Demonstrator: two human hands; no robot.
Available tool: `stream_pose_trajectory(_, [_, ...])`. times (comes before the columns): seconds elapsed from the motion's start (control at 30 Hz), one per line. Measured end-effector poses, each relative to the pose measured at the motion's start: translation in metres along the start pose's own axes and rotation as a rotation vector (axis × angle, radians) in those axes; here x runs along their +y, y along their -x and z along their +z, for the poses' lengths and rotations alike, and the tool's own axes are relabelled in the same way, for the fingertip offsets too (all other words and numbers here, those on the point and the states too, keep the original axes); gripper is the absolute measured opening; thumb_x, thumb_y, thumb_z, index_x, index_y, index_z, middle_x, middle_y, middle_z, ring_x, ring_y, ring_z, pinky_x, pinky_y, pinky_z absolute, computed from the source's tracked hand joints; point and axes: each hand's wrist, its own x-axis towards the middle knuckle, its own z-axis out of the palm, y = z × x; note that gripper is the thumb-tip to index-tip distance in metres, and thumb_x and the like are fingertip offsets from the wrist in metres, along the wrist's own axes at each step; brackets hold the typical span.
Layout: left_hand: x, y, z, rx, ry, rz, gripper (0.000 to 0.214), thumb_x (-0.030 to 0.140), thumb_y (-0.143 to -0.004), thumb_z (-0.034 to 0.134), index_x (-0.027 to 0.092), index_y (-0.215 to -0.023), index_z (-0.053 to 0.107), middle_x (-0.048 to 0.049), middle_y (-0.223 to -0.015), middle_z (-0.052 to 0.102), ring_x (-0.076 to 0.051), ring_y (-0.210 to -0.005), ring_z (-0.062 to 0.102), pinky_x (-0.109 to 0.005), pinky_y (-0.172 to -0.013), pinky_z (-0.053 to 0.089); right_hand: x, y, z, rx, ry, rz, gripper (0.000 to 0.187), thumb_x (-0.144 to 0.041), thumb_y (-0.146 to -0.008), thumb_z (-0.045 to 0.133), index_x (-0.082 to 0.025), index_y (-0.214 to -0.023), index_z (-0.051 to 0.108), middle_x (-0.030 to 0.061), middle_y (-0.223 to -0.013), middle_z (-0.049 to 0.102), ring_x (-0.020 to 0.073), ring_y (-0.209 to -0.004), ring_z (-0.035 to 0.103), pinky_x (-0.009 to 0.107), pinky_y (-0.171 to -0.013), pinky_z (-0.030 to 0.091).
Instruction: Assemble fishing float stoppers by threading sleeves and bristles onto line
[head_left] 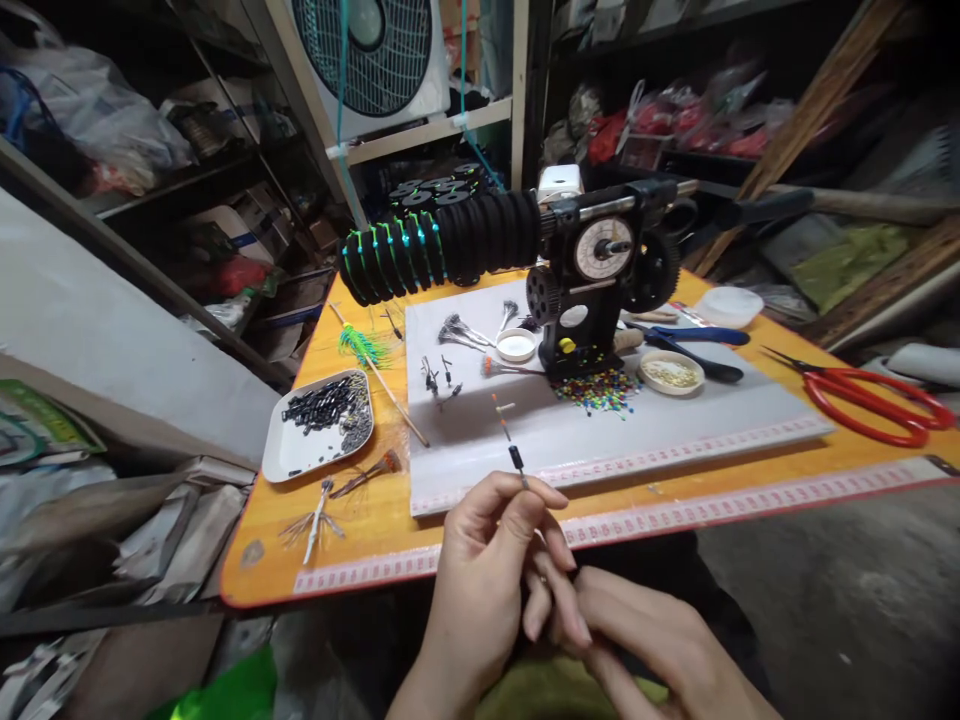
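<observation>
The person's left hand [487, 560] is low in the picture, just in front of the near edge of the orange bench [390, 520]. Its fingers [525, 500] are pinched together on a thin wire rig [516, 458]. The rig sticks up from the fingertips. It has a small black piece near the hand, and an orange bit and a white bit farther up. The top of the rig hangs over the grey mat [675, 420].

The right hand [637, 640] is just beside the left hand, lower and to the right. Its fingers [562, 600] are close together and touch the left hand. It cannot be told if they hold anything.

On the mat stands a black winding machine [592, 290] with a round dial. A long row of black spools [442, 245] sticks out from it to the left. Some spools have green line on them. A pile of coloured beads [600, 390] lies at the foot of the machine. A white cap [516, 345] and a small dish of gold beads [671, 372] sit near it.

A white tray [300, 455] with small black parts sits on the left side of the bench. Blue pliers [697, 345] lie behind the gold dish. Red scissors [870, 405] lie at the far right.
</observation>
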Motion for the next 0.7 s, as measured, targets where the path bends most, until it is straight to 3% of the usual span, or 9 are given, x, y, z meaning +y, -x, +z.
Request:
stream_pose_trajectory(0.17, [0.000,0.004,-0.002,-0.039,-0.017,-0.037,0.021,0.039,-0.103,0.063,0.019,-0.101,0.070,-0.0007,-0.084,0.077,-0.014,-0.046,0.075,-0.013,-0.038,0.053,0.009,0.006,-0.009,-0.025,0.029,0.014,0.023,-0.012,-0.098,0.050,-0.023,-0.094,0.070,0.0035,-0.078,0.073,0.0154,-0.068,0.072,0.020,-0.065,0.060])
stream_pose_trajectory(0.3, [-0.009,0.016,-0.010,-0.091,0.034,-0.082,0.022,0.036,-0.105,0.059,0.021,-0.114,0.073,-0.0033,-0.095,0.078,-0.012,-0.050,0.075,-0.014,-0.042,0.057,0.011,0.006,-0.021,-0.041,0.015,0.021,0.022,-0.015,-0.099,0.053,-0.024,-0.093,0.072,0.0024,-0.084,0.077,0.0153,-0.074,0.076,0.019,-0.069,0.061])
stream_pose_trajectory(0.4, [-0.024,0.030,-0.019,-0.082,0.053,-0.040,0.025,0.037,-0.105,0.061,0.024,-0.122,0.074,-0.0052,-0.099,0.078,-0.007,-0.049,0.071,-0.012,-0.043,0.053,0.014,0.004,-0.026,0.067,0.035,0.028,0.021,-0.015,-0.100,0.056,-0.027,-0.100,0.074,0.0008,-0.088,0.079,0.0149,-0.076,0.077,0.017,-0.070,0.062])
stream_pose_trajectory(0.5, [-0.046,0.045,-0.027,-0.084,0.074,0.003,0.025,0.037,-0.106,0.058,0.024,-0.122,0.073,-0.0017,-0.079,0.077,-0.002,-0.041,0.058,-0.008,-0.042,0.045,0.017,-0.001,-0.023,0.191,0.073,0.022,0.023,-0.018,-0.100,0.059,-0.031,-0.112,0.074,0.0012,-0.097,0.078,0.0157,-0.086,0.078,0.018,-0.075,0.063])
stream_pose_trajectory(0.63, [-0.064,0.058,-0.030,-0.037,0.116,0.088,0.020,0.041,-0.103,0.063,0.022,-0.107,0.064,0.0032,-0.061,0.069,0.000,-0.032,0.035,-0.007,-0.033,0.023,0.010,-0.017,-0.013,0.073,-0.070,0.067,0.028,-0.027,-0.102,0.062,-0.037,-0.126,0.073,0.0041,-0.121,0.073,0.0193,-0.115,0.073,0.026,-0.094,0.061])
stream_pose_trajectory(0.7, [-0.059,0.061,-0.027,-0.026,0.118,0.045,0.027,0.046,-0.098,0.069,0.022,-0.096,0.057,0.0049,-0.056,0.065,-0.001,-0.031,0.030,-0.010,-0.032,0.020,0.004,-0.026,-0.008,-0.019,-0.229,0.114,0.021,-0.032,-0.102,0.063,-0.036,-0.118,0.076,0.0049,-0.124,0.072,0.0215,-0.122,0.070,0.030,-0.099,0.059])
